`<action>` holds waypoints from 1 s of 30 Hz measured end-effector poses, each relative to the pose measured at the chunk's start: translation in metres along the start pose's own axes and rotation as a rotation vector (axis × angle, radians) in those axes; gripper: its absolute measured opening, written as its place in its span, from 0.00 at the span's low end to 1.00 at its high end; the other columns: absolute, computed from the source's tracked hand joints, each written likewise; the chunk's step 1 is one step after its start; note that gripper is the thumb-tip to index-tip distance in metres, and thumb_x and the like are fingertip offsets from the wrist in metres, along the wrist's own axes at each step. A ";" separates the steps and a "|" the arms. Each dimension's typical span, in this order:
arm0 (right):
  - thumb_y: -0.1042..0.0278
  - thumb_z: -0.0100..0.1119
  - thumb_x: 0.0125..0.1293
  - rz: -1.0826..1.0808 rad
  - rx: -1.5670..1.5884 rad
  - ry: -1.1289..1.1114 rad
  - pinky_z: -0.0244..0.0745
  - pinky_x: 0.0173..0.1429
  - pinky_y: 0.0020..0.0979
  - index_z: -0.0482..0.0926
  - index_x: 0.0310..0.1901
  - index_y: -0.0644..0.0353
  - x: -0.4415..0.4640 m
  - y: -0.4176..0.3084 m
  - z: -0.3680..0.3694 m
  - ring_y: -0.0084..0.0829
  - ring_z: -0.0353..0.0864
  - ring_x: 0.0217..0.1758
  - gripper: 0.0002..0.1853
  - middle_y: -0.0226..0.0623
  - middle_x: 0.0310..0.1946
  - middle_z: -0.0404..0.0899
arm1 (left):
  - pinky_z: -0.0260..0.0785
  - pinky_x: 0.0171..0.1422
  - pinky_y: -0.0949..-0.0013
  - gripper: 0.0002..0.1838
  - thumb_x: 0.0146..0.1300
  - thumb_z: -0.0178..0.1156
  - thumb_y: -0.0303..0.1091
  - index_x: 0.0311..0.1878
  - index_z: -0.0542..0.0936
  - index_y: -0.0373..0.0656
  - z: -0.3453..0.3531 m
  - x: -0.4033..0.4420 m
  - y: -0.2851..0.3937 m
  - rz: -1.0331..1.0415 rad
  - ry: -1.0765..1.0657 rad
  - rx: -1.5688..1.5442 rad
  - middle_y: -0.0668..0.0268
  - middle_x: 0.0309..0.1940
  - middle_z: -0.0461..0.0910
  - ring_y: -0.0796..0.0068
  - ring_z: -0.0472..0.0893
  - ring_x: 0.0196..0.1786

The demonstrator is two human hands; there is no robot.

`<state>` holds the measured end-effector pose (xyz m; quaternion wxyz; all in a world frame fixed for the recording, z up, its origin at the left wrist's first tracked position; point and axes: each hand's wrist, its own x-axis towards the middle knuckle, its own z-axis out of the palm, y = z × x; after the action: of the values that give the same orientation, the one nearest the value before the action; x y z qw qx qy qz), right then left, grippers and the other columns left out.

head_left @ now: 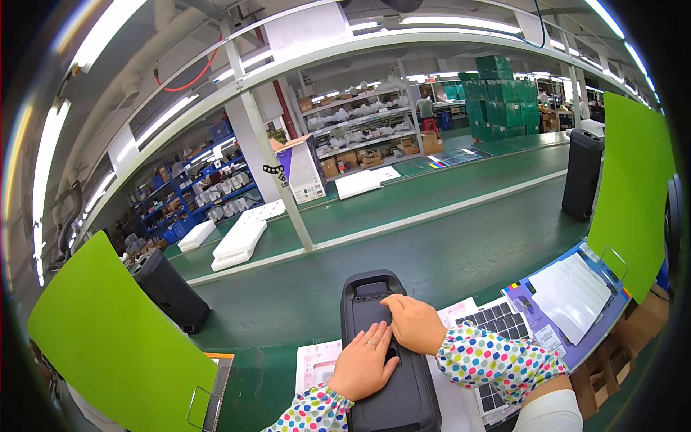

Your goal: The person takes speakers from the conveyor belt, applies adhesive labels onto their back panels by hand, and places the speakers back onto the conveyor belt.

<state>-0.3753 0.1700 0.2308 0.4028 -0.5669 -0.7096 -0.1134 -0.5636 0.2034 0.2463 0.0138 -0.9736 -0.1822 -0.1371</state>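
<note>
A black portable speaker (392, 410) lies lengthwise in front of me, its recessed handle end pointing away. My left hand (362, 363) rests flat on its upper face, fingers stretched forward, a ring on one finger. Beside it, my right hand (415, 324) is curled against the same face, fingertips close to my left fingers. Whatever the right fingers may hold is hidden beneath them. Dotted sleeves cover both forearms. Right of the speaker, partly under my right sleeve, is a sheet of black rectangular pieces (502, 322). Pink-printed paper (314, 363) shows at the speaker's left.
Lime-green panels (108, 345) (633, 194) flank the bench. Black speakers (169, 291) (581, 176) stand beyond them on the green conveyor (432, 234). A metal post (273, 158) rises ahead. White foam pieces (241, 241) lie across the line. Papers (572, 295) rest on a purple board at right.
</note>
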 end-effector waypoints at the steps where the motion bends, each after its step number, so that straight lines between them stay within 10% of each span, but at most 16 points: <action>1: 0.74 0.60 0.58 -0.005 0.002 0.004 0.77 0.55 0.38 0.74 0.53 0.65 -0.001 0.002 0.001 0.43 0.82 0.51 0.20 0.43 0.48 0.80 | 0.59 0.78 0.55 0.33 0.72 0.54 0.46 0.70 0.67 0.29 -0.003 -0.002 0.003 0.007 0.003 0.008 0.44 0.70 0.69 0.50 0.67 0.75; 23: 0.75 0.57 0.60 0.070 0.023 -0.007 0.79 0.53 0.38 0.74 0.53 0.60 -0.004 0.000 -0.003 0.43 0.82 0.51 0.18 0.40 0.48 0.80 | 0.58 0.78 0.53 0.36 0.71 0.54 0.51 0.70 0.68 0.29 -0.005 -0.021 0.013 -0.003 0.010 -0.018 0.43 0.70 0.69 0.47 0.68 0.74; 30: 0.59 0.63 0.64 -0.129 -0.067 0.020 0.78 0.54 0.42 0.76 0.52 0.60 0.058 0.018 0.000 0.45 0.82 0.51 0.19 0.41 0.49 0.81 | 0.60 0.76 0.49 0.28 0.69 0.60 0.44 0.68 0.72 0.40 -0.056 -0.106 0.061 0.161 -0.002 -0.490 0.51 0.66 0.74 0.50 0.72 0.70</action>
<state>-0.3617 0.2174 0.2661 0.3826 -0.5319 -0.7364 -0.1685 -0.6513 0.1055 0.2727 -0.2118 -0.9594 -0.0657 -0.1745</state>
